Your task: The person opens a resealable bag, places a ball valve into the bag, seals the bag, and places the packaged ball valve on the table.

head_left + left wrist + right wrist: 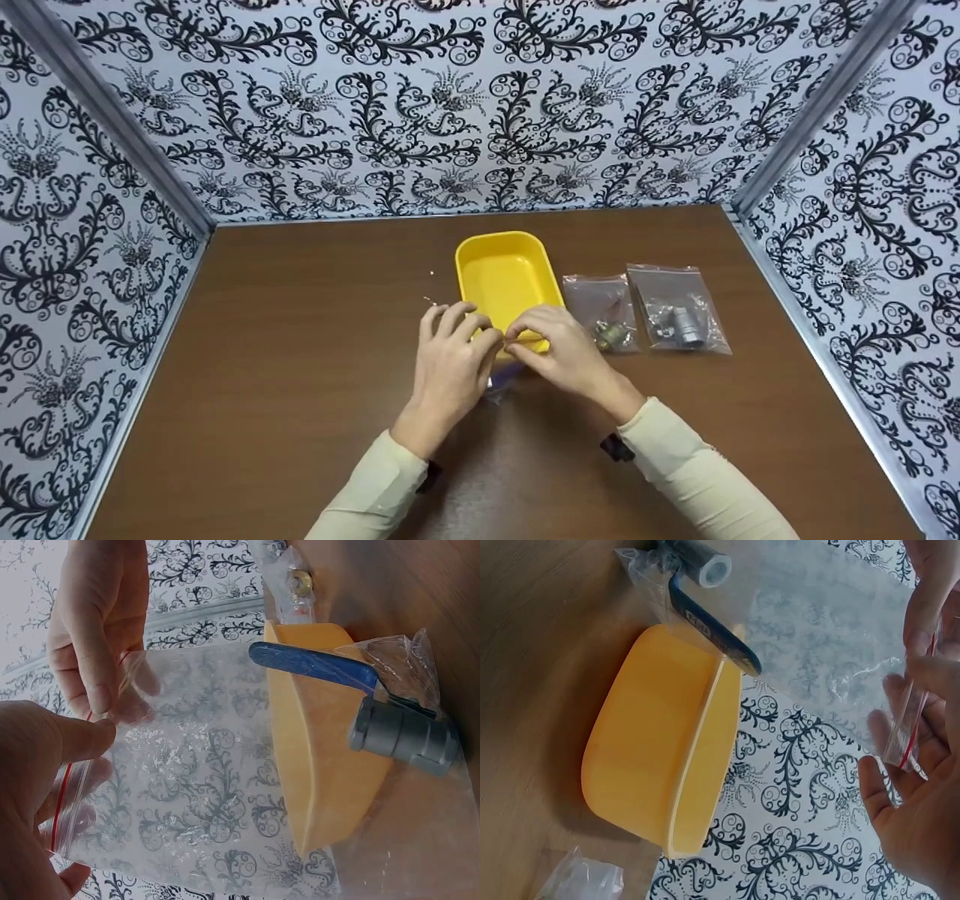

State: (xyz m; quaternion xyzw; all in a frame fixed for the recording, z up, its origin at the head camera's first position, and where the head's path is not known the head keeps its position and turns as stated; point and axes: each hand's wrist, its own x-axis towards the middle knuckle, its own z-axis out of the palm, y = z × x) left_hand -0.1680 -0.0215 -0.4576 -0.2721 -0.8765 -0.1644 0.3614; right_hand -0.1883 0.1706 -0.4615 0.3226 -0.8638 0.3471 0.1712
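Observation:
Both hands meet at the near end of a yellow tray (499, 246), pinching the red-striped zip edge of a clear plastic bag (202, 750). My left hand (452, 364) holds the edge from the left, thumb against fingers. From the other side my right hand (564, 349) pinches it close by. Low in the bag lies a grey metal ball valve (405, 733) with a blue lever handle (709, 628). The bag hangs down in front of the tray. In the head view the hands hide most of it. Whether the zip is sealed I cannot tell.
Right of the tray lies a zip bag (592, 296) with a brass fitting in it. Beside that is another zip bag (664, 281), holding a grey metal fitting (687, 328). Small white bits (430, 301) lie left of the tray. Patterned walls (465, 135) enclose the brown table (285, 360).

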